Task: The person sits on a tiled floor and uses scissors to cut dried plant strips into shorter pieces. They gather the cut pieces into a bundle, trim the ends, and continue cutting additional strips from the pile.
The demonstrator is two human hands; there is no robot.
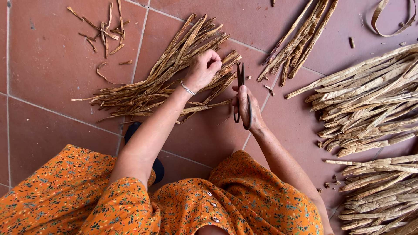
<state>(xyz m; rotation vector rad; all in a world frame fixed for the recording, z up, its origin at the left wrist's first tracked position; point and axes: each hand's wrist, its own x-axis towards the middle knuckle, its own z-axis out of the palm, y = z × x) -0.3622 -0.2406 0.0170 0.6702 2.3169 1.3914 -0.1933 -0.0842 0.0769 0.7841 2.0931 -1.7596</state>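
From my feed I look straight down on a red tiled floor [52, 56]. My left hand [203, 69] is curled shut on the fanned bundle of dry brown bark strips [174, 74] lying in front of me; its fingers close around a few strips near the bundle's right side, and a thin beaded bracelet [188, 88] sits at the wrist. My right hand [246, 109] grips a pair of dark scissors [242, 95], fingers through the loop handles, with the blades pointing up and away from me, just beside the bundle's right edge. I cannot tell whether the blades touch any strip.

Around this there is plenty of material. A second, narrower sheaf of strips [300, 39] lies diagonally up to the right, near the scissor tips but apart from them. A big pale pile of strips [370, 100] fills the right side, and another stack [383, 196] lies below it near my right forearm. Small offcuts [104, 30] are scattered at upper left, well apart from both hands. A curled strip [387, 19] rests at the top right corner. My orange flowered dress [183, 204] covers the lower frame, and a dark shoe [157, 167] shows under my left arm.
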